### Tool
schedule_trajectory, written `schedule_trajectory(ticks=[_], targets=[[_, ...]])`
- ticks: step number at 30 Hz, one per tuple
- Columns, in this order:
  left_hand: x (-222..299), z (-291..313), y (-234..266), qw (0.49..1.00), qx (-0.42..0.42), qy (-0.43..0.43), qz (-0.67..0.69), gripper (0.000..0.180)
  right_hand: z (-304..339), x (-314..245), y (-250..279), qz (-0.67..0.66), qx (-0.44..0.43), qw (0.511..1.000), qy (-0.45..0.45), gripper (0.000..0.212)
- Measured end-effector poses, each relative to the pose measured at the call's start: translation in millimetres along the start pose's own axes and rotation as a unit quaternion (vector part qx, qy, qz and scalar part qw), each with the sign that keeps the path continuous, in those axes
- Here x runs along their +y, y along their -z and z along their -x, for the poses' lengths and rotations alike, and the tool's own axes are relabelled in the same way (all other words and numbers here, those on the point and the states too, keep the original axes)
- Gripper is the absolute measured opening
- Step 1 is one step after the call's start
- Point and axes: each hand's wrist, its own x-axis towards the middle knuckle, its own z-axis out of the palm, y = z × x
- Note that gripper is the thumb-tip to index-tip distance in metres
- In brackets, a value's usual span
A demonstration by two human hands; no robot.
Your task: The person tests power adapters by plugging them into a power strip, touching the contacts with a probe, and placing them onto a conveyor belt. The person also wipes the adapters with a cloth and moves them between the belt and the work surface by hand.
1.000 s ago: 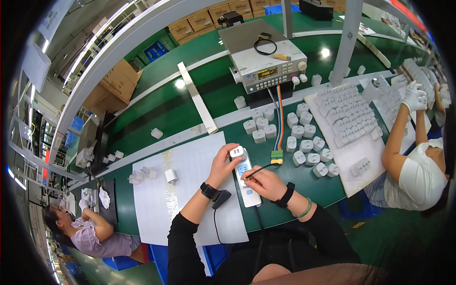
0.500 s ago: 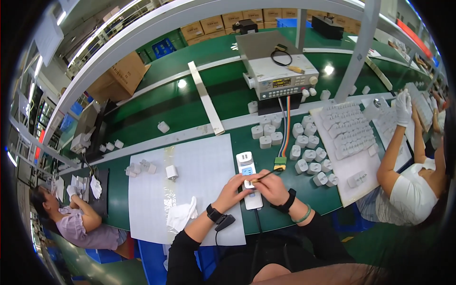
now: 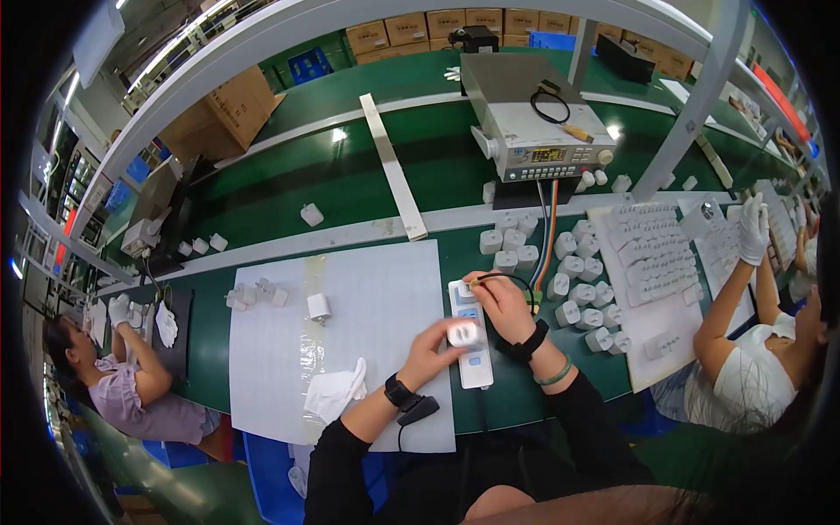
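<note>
- The left hand [image 3: 429,357] is grasping a white, block-shaped plastic charger [image 3: 465,332], which is blurred; the charger sits at the ends of the thumb and fingers, to the right of the palm.
- This charger is over the middle part of a long white plastic power strip with blue sockets [image 3: 475,367]; whether it touches the strip, I cannot tell.
- The right hand [image 3: 505,308] is pinching the yellowish plug of a thin black cable [image 3: 510,276], at the far end of the strip, beyond the held charger.
- The cable curves from the fingertips to the right, toward a small green connector [image 3: 535,299] on the green worktop [image 3: 560,367].
- On the right of this hand, near to it, many white chargers [image 3: 571,315] stand in a group.
- On the left of both hands lies a large white sheet [image 3: 271,359], with one single white charger [image 3: 318,307] and a crumpled white glove [image 3: 335,393] upon it.
</note>
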Motion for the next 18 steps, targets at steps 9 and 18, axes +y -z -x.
schedule_trajectory(ticks=[9, 18], targets=[[49, -202, 79, 0.898, 0.141, -0.146, -0.391, 0.052, 4, 11, -4, -0.027, 0.01, 1.0, 0.011, 0.017], [0, -259, 137, 0.842, 0.006, -0.093, -0.531, 0.052, 2, -3, -5, -0.058, -0.004, 0.998, -0.017, 0.017]])
